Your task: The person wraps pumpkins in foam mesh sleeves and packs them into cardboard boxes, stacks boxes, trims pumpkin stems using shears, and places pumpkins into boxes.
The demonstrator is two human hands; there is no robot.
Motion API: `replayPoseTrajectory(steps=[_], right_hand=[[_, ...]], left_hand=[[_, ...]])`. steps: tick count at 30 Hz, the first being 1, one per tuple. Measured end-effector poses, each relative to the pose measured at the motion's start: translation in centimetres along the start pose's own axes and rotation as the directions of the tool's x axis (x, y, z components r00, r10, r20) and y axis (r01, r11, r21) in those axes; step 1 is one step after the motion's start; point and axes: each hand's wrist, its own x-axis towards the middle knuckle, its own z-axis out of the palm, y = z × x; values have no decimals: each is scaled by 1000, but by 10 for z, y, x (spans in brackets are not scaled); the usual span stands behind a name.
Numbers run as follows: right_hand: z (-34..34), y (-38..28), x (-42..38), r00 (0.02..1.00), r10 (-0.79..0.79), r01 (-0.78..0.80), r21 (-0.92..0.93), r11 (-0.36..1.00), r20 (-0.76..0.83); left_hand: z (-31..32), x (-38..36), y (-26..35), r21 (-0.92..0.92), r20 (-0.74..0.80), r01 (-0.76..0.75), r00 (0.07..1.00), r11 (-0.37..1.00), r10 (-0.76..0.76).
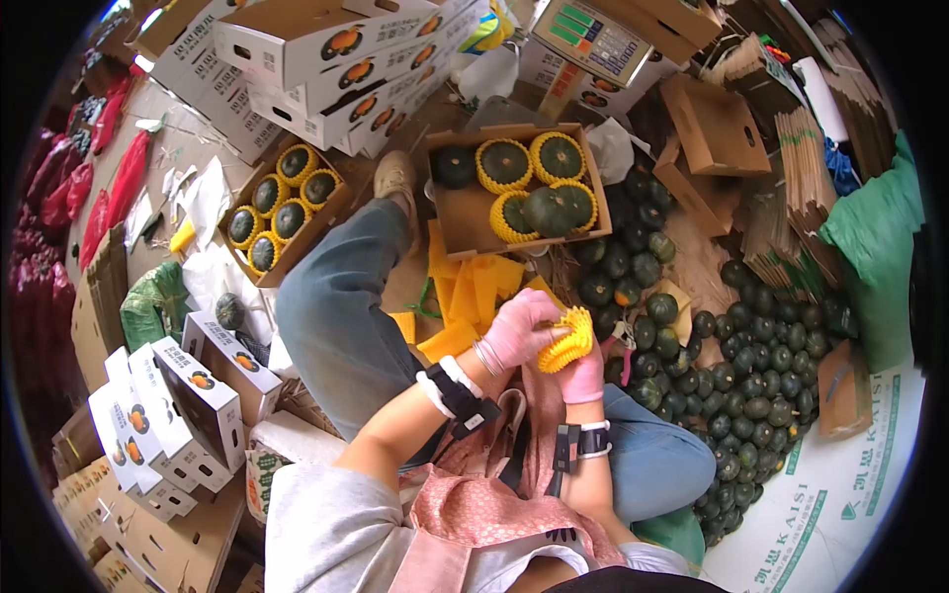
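Both my hands wear pink gloves and meet over my lap. My left hand has its fingers closed on the edge of a yellow foam net sleeve. Against the other side of the sleeve, my right hand grips it from below, partly hidden behind it. The sleeve looks bunched and ribbed. More flat yellow foam sleeves lie just beyond my hands. Past them stands an open cardboard box with green pumpkins in yellow nets, a bare pumpkin in one corner and another bare pumpkin resting on top.
A large pile of small green pumpkins spreads at my right. A smaller box of netted pumpkins sits by my left leg. Stacked white cartons stand at the back, beside a digital scale. More cartons are at left.
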Motion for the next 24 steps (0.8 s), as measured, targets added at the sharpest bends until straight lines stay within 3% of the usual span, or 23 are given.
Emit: replayPoseTrajectory(steps=[3,4,5,6,7,8,9,11,12,13,14,15,16,17,18,19,20,21,23,24], right_hand=[[-4,-1,8,997,82,-82,25,996,11],[-27,4,16,994,98,-98,-5,995,40],[-26,3,14,1000,24,-22,-153,988,12],[-17,0,10,999,-51,44,-302,952,-15],[-9,-14,3,992,-94,127,-604,787,86],[-12,-20,1,993,-11,51,-332,942,119],[-7,-21,-5,984,16,-17,5,1000,175],[31,-33,-29,948,142,-161,44,986,286],[27,-23,-35,928,280,-290,7,957,247],[23,-19,-34,929,279,-209,-276,938,244],[19,-16,-32,930,278,-112,-536,837,241],[20,-20,-25,918,270,-108,-473,875,290],[21,-23,-18,904,261,-109,-407,907,339],[25,-29,-5,878,256,-376,252,892,403],[25,-40,8,971,-54,127,-311,942,232],[21,-51,21,900,-369,390,-808,442,233],[15,-56,39,876,-375,440,-819,368,303],[5,-58,64,844,-373,501,-815,291,385],[-12,-53,105,965,-263,175,-720,672,-11],[-2,-61,117,983,-148,35,-692,721,-105]], left_hand=[[-5,2,13,103,-69,-67,995,992,74],[-3,0,14,-322,66,180,984,930,-168],[-3,-3,12,-649,279,423,906,633,-319],[-11,-4,5,-637,475,516,848,573,-235],[-20,-6,-2,-600,648,610,750,518,-133],[-28,-8,-4,-505,755,652,651,565,-77],[-32,-8,-4,-492,788,669,615,557,-43],[-52,-2,-3,-430,614,596,744,678,-265],[-51,3,-12,-657,539,625,780,421,-318],[-47,9,-21,-821,477,557,790,125,-386],[-45,12,-20,-812,484,575,760,100,-433],[-41,15,-14,-794,511,605,716,59,-475],[-47,18,-12,-673,506,658,743,338,-438],[-53,22,-10,-498,500,633,768,592,-401],[-53,26,-32,-486,606,629,743,607,-284],[-53,34,-36,-496,672,696,686,519,-279],[-54,42,-39,-489,732,760,624,428,-272],[-57,61,-29,-475,758,846,533,240,-376],[-53,96,-59,-165,511,562,752,810,-418],[-50,110,-77,-125,377,511,817,850,-436]])
